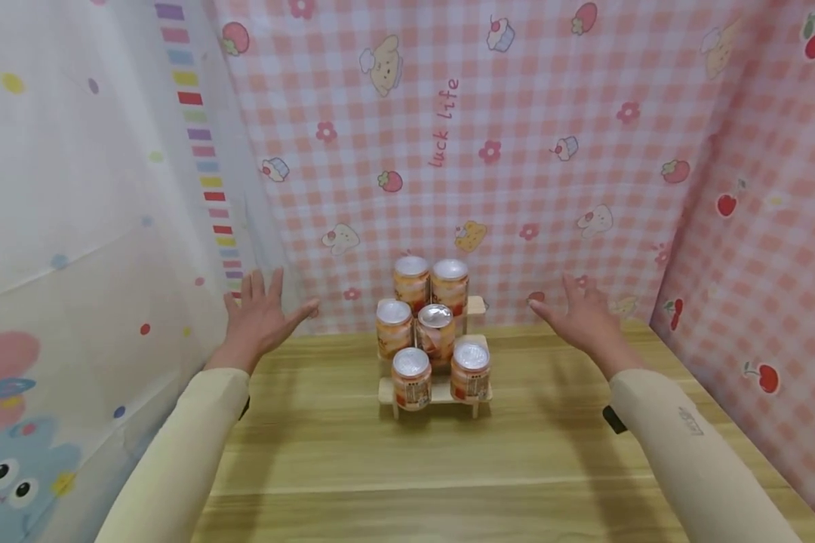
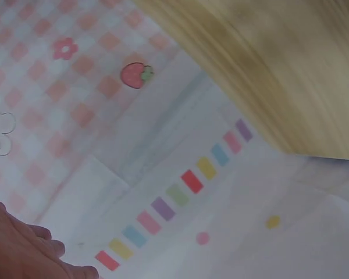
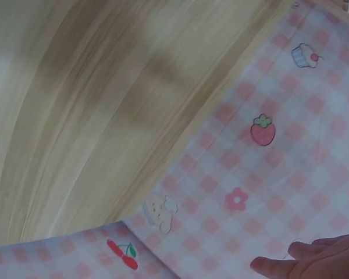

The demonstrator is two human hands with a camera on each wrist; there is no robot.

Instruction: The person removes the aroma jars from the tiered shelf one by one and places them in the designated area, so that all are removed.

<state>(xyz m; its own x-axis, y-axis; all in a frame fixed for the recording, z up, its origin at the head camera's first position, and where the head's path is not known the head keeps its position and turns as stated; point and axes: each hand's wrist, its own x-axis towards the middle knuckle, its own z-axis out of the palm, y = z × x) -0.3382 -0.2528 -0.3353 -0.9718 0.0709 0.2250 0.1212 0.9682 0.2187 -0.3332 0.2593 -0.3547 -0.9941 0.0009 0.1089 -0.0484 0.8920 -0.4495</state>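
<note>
Several orange cans with silver lids, such as the front left can (image 1: 411,381), stand upright in pairs on a small stepped wooden rack (image 1: 441,392) in the head view. Left of the rack, my left hand (image 1: 259,317) is held up with fingers spread and nothing in it. On the other side, my right hand (image 1: 580,324) is raised likewise, thumb toward the cans, also holding nothing. Fingers of the left hand (image 2: 26,247) show at the lower left of its wrist view. The right hand (image 3: 320,258) appears at the lower right of its own.
The rack stands on a wood-grain table (image 1: 353,467) near its back edge. Behind it hangs a pink checked cloth (image 1: 421,211). A white patterned cloth (image 1: 95,226) hangs at the left, and another pink checked cloth (image 1: 754,264) at the right.
</note>
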